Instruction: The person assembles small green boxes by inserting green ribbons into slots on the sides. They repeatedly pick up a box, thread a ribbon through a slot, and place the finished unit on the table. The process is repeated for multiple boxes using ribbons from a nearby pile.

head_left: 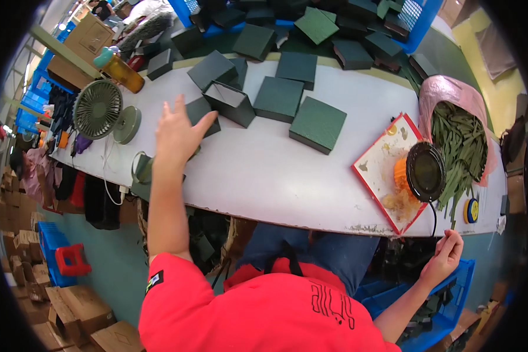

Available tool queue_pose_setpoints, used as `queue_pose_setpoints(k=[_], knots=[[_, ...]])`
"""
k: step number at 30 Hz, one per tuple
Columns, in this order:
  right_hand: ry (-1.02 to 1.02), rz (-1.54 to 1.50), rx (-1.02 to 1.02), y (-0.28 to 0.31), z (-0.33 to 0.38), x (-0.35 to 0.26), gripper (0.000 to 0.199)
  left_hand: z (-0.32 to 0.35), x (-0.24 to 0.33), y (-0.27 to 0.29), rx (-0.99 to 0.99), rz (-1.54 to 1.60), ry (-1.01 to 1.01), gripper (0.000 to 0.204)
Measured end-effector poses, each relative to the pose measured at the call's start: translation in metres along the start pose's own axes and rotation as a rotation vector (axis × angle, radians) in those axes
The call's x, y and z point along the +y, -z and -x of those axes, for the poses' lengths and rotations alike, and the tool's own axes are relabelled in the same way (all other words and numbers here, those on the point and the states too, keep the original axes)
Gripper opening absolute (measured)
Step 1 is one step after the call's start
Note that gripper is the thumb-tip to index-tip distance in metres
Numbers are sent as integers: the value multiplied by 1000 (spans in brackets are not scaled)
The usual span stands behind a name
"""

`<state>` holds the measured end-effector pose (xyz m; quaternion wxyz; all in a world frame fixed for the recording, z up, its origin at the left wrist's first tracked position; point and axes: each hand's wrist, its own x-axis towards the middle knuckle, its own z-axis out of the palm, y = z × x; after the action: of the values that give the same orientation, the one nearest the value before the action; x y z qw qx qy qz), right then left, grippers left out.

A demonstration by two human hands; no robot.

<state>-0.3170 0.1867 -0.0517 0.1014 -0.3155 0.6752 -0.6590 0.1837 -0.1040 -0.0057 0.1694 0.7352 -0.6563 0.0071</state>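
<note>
Dark green boxes lie scattered over the far half of a long white table. The left hand is stretched out over the table with fingers spread, open, holding nothing. It hovers at a small green box just beyond the fingertips; contact cannot be told. Next to that box sits an open box tilted on its side, its hollow facing the person. Two flat square lids lie to its right, the nearer one well apart from the hand.

Left of the arm stands a small green fan, with a round disc beside it. An amber bottle with a teal cap lies behind the fan. A white cable loops near the table edge below the wrist.

The right hand is low, off the table's near edge, above a blue crate. Its fingers are curled, pinching a thin green strip that hangs down from the table.

On the right end of the table rests a red-rimmed white board, smeared with orange glue. A black round pot sits on it, its cord running down off the edge. Behind that, a pink bag holds a heap of green strips. A blue basket of boxes stands at the far side.
</note>
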Motion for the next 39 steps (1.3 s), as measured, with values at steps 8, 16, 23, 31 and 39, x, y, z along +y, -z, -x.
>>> queue_pose_setpoints(k=[8, 16, 23, 31, 39], knots=[[-18, 80, -29, -14, 14, -22, 38, -22, 9, -27, -75, -11, 35, 90], [-306, -117, -56, -9, 16, -21, 19, 41, 55, 15, -139, 539, -741, 95], [-478, -426, -161, -42, 13, -38, 14, 99, 133, 14, -724, 288, -1130, 74], [-486, -444, -195, -57, 8, -34, 16, 84, 125, 1, -760, 363, -1152, 51], [-547, -412, -265, -67, -2, -27, 21, 119, 143, -26, -336, 305, -754, 89]])
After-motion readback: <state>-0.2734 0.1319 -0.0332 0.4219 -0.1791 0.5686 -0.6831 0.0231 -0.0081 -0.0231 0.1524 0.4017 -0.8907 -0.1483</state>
